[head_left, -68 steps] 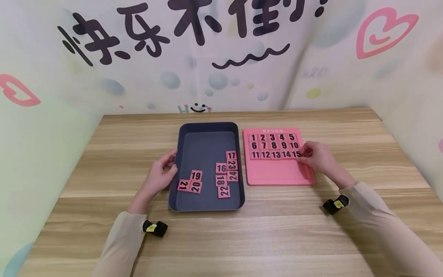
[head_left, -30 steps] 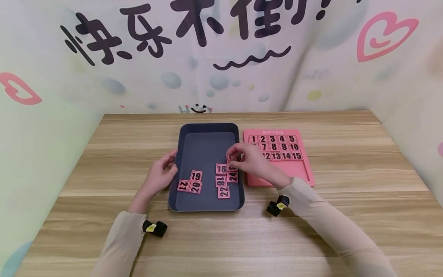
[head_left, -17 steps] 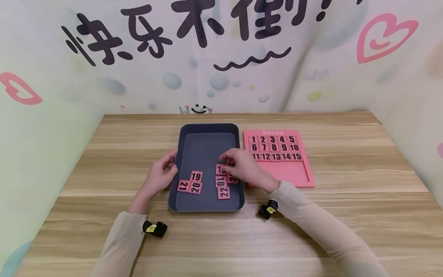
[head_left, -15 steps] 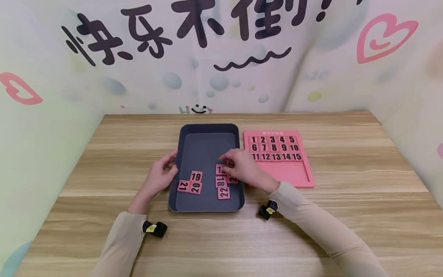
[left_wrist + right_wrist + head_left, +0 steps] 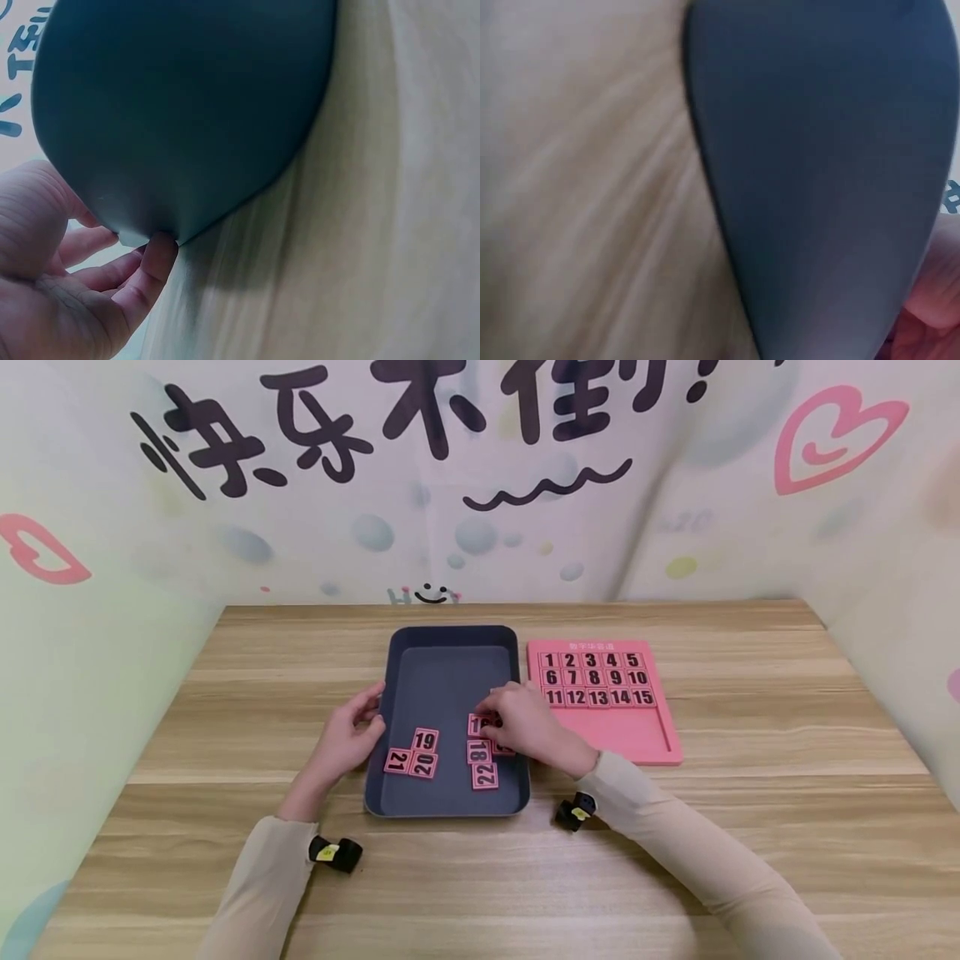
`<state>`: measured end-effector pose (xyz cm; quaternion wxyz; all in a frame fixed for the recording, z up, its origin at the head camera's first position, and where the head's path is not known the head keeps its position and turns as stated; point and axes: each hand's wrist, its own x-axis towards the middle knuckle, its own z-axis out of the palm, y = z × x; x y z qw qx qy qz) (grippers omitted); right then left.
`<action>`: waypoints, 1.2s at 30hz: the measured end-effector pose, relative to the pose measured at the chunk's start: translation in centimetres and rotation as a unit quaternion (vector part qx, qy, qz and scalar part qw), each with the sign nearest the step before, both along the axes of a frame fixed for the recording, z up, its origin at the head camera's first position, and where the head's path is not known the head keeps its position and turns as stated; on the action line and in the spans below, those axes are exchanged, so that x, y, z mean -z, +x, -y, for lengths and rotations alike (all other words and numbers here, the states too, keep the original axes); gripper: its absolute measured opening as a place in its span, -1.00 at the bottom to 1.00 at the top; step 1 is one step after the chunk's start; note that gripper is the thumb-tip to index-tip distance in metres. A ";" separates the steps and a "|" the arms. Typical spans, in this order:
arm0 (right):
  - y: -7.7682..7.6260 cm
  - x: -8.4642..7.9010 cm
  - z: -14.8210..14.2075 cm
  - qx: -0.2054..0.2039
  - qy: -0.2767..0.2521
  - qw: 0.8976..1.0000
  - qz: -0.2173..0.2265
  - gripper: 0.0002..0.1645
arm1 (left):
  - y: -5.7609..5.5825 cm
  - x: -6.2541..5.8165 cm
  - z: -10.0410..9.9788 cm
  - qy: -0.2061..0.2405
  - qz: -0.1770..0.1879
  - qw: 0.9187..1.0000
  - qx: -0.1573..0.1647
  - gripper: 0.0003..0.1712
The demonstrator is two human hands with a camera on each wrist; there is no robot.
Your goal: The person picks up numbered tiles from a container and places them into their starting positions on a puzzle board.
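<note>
My left hand holds the left side of a dark blue tray, its fingertips and thumb at the wall, as the left wrist view also shows. Over the tray's right side, my right hand has thumb and forefinger on a pink number tile 16, partly covering it. Tiles 18 and 22 lie just below. Others by the right wall are mostly hidden under the hand. Tiles 19, 20 and 21 lie at the lower left of the tray.
A pink number puzzle board stands right of the tray, with tiles 1 to 15 in three rows at its top. Both rest on a wooden table. A printed cloth rises behind the table.
My right hand has come left from tile 15 on the board to the tray, passing tile 17, and is now at tile 16. The left hand has stayed at the tray.
</note>
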<state>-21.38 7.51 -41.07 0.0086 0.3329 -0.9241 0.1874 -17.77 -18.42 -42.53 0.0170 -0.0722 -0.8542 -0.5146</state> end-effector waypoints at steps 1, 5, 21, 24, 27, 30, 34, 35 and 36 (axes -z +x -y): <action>0.0 -0.1 0.0 -0.001 0.006 1.000 0.000 -0.71 | 0.0 0.0 0.0 0.000 0.001 1.000 -0.001 -0.43; 0.0 -0.2 0.1 -0.011 0.026 1.000 -0.008 -0.69 | -0.1 0.2 0.0 -0.006 0.003 1.000 -0.003 -0.43; -0.1 -0.5 -1.0 -0.035 -0.114 0.992 0.037 -0.65 | -0.2 0.2 0.1 -0.006 0.000 1.000 0.000 -0.42; 0.0 -0.8 -1.6 -0.035 -0.137 0.988 0.057 -0.63 | -0.2 0.2 0.1 -0.005 0.002 1.000 0.001 -0.42; 0.1 -1.1 -2.3 -0.037 -0.154 0.986 0.058 -0.62 | -0.2 0.2 0.1 -0.005 0.003 1.000 0.001 -0.42; 0.1 -1.3 -3.1 -0.038 -0.173 0.983 0.045 -0.63 | -0.1 0.2 0.1 -0.009 -0.001 1.000 -0.001 -0.43; 0.1 -1.4 -4.3 -0.034 -0.191 0.981 0.023 -0.64 | -0.1 0.2 0.1 -0.012 -0.001 1.000 -0.002 -0.43; 0.1 -1.4 -4.7 -0.032 -0.195 0.980 0.020 -0.64 | -0.2 0.2 0.1 -0.011 0.000 1.000 -0.002 -0.43; 0.1 -1.5 -5.0 -0.029 -0.199 0.979 0.019 -0.63 | -0.2 0.2 0.1 -0.010 0.002 1.000 -0.003 -0.43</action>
